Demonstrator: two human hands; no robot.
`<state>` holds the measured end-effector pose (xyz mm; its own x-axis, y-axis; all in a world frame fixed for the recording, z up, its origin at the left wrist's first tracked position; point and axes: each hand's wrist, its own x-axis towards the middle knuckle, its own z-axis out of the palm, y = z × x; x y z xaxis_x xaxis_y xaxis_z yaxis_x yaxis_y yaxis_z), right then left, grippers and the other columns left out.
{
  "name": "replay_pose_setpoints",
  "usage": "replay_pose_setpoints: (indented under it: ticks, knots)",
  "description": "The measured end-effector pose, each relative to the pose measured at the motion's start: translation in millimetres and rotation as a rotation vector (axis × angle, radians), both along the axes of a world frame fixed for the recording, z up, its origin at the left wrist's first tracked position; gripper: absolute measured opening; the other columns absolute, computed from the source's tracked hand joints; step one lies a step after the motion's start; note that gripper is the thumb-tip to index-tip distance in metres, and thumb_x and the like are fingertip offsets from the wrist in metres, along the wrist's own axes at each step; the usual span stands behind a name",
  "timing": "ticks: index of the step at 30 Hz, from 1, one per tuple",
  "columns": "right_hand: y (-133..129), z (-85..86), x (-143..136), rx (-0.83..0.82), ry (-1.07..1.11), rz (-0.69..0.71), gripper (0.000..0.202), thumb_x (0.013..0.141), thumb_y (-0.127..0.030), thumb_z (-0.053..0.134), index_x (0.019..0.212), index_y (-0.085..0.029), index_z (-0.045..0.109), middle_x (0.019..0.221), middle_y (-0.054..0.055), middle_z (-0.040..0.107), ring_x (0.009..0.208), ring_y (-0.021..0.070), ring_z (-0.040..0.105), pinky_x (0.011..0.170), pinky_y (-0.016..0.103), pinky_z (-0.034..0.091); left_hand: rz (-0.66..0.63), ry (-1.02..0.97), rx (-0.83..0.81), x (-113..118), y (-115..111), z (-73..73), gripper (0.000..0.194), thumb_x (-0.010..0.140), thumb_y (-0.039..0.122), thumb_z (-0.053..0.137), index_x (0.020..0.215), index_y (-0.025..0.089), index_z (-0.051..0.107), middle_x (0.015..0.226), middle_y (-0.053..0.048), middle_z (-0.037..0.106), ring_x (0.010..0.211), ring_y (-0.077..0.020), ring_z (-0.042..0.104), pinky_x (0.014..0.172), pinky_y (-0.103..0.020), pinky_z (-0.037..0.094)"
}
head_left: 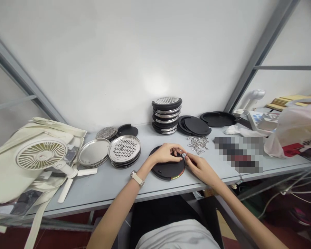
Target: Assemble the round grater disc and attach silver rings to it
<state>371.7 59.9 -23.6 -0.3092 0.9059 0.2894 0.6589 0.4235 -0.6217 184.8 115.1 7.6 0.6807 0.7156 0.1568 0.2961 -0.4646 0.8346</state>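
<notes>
Black disc (168, 168) | left hand (166, 153) on it | right hand (200, 166) pinching clip (184, 155) | no writing legible

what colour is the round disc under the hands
Black, with a thin red-and-yellowish strip along its near right edge; the disc shows best in the head view, under both hands.
</notes>
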Motion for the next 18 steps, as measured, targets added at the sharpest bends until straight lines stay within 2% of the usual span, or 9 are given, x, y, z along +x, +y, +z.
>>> replay_pose_setpoints:
  ticks: [10,18]
  knots:
    - [-1.1,2.0,-1.0,0.003,-0.01,-0.007,0.03,0.094,-0.032,0.033,0.067,-0.021,0.04,0.055,-0.003,0.047,0.051,0.0132,0.045,0.051,0.024,0.032,-0.004,0.002,0.013,-0.6,0.1,-0.4,0.034,0.069,0.019,0.065,0.103,0.016,0.066,0.088,-0.003,0.063,0.071,-0.0081,0.05,0.064,-0.019,0.037]
    - [-0.5,-0.8,-0.8,-0.015,0.008,-0.028,0.03,0.096,-0.034,0.031,0.07,-0.021,0.041,0.06,-0.002,0.05,0.056,0.0144,0.049,0.056,0.025,0.034,-0.016,-0.023,-0.006,-0.7,2.4,-3.6,0.035,0.068,0.016,0.065,0.103,0.016,0.065,0.089,-0.003,0.063,0.069,-0.0071,0.051,0.065,-0.019,0.038]
